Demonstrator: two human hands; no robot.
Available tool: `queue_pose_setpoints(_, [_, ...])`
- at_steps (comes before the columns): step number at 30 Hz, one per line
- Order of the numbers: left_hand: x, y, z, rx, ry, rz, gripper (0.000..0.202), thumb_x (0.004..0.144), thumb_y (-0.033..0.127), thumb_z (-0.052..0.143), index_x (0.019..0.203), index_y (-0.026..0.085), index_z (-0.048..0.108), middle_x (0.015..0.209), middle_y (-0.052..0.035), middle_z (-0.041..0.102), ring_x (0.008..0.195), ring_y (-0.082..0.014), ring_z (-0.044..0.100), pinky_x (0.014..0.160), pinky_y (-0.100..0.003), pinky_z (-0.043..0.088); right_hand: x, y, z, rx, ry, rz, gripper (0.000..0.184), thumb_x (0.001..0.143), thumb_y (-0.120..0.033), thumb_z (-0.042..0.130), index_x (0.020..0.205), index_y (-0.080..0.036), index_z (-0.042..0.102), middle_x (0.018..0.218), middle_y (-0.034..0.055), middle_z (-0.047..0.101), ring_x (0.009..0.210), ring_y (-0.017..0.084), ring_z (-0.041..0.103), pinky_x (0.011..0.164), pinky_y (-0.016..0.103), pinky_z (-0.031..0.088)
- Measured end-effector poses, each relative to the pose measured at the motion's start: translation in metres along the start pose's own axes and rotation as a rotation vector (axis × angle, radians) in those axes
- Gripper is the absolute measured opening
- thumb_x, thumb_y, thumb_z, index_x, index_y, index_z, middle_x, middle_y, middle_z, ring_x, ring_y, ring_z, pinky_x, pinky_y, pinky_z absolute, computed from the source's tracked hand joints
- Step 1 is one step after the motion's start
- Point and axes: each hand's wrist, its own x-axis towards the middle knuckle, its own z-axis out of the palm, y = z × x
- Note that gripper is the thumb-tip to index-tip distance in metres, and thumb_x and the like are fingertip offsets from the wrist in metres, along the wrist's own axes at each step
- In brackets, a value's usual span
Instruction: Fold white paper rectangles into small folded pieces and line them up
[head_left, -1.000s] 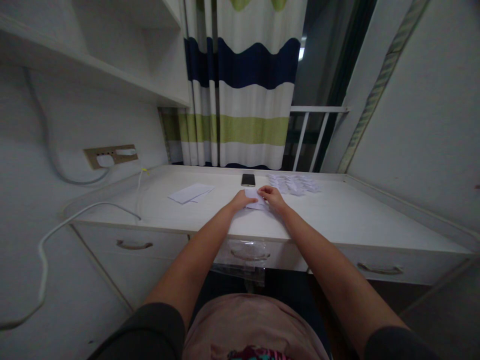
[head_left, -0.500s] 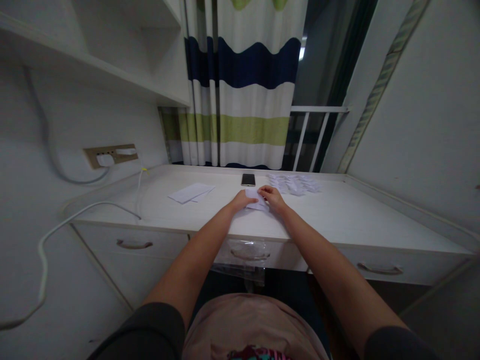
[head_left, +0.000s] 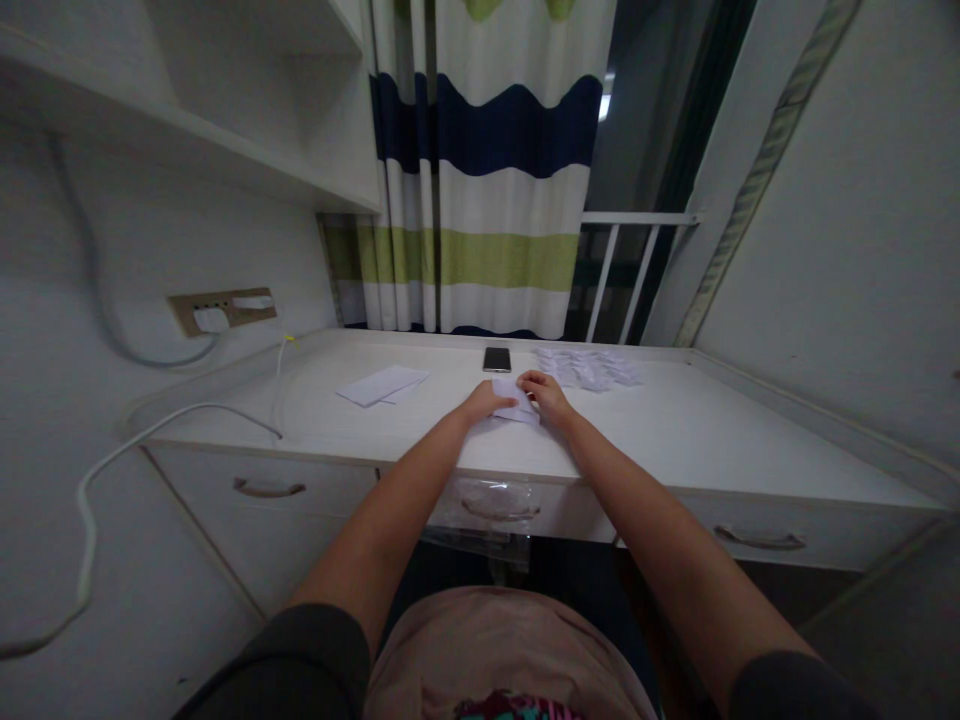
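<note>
A small sheet of white paper (head_left: 513, 411) lies on the white desk right in front of me, between both hands. My left hand (head_left: 482, 401) grips its left side, thumb stretched across the top. At the paper's upper right edge, my right hand (head_left: 545, 396) pinches with thumb and fingertips. Whether the paper is folded is too small to make out. Beyond the right hand, several folded white paper pieces (head_left: 589, 368) sit in rows. To the left rests a stack of white paper sheets (head_left: 384, 385).
A dark phone (head_left: 496, 360) lies at the back of the desk (head_left: 712, 430). On the left, a white cable (head_left: 202, 407) crosses the desk edge, below a wall socket (head_left: 223, 311). Drawers with handles (head_left: 760, 539) run along the front. A striped curtain (head_left: 502, 200) hangs behind.
Almost nothing differs. Both hands stay at the paper, with the right fingers shifted very slightly.
</note>
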Motion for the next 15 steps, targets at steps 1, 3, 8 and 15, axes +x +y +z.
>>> queue_pose_setpoints(1, [0.0002,-0.0002,-0.0001,-0.006,0.005,-0.004,0.025,0.056,0.009,0.071,0.081,0.010,0.066,0.078,-0.0040,0.070,0.077,-0.0154,0.062,0.077,-0.028,0.048,-0.0006,-0.0004,0.0004,0.004,0.001,0.004,0.016,0.055,-0.033,0.062,0.058,-0.019,0.057,0.057,-0.0024,0.052,0.057,0.011,0.045,0.053,0.024,0.036])
queue_pose_setpoints(3, [0.0007,-0.0003,-0.0006,-0.029,0.022,-0.003,0.027,0.056,0.009,0.071,0.083,0.010,0.067,0.080,-0.0046,0.070,0.078,-0.0156,0.062,0.077,-0.028,0.048,-0.0018,-0.0013,0.0011,-0.001,-0.006,0.003,0.019,0.056,-0.036,0.064,0.059,-0.018,0.057,0.056,-0.0025,0.051,0.054,0.010,0.043,0.051,0.024,0.034])
queue_pose_setpoints(8, [0.0014,0.0007,-0.0027,-0.072,0.098,-0.012,0.029,0.056,0.010,0.071,0.084,0.010,0.067,0.084,-0.0054,0.070,0.079,-0.0161,0.062,0.077,-0.028,0.049,-0.0029,-0.0034,0.0015,-0.035,-0.026,-0.062,0.026,0.056,-0.042,0.067,0.062,-0.017,0.060,0.052,-0.0033,0.048,0.051,0.010,0.040,0.050,0.025,0.032])
queue_pose_setpoints(15, [-0.0005,0.0026,-0.0027,-0.080,0.097,-0.022,0.031,0.054,0.011,0.073,0.085,0.010,0.068,0.087,-0.0065,0.071,0.085,-0.0188,0.063,0.081,-0.031,0.048,-0.0012,-0.0006,-0.0001,-0.079,-0.021,-0.094,0.029,0.057,-0.044,0.066,0.062,-0.016,0.060,0.052,-0.0023,0.050,0.054,0.011,0.043,0.052,0.026,0.033])
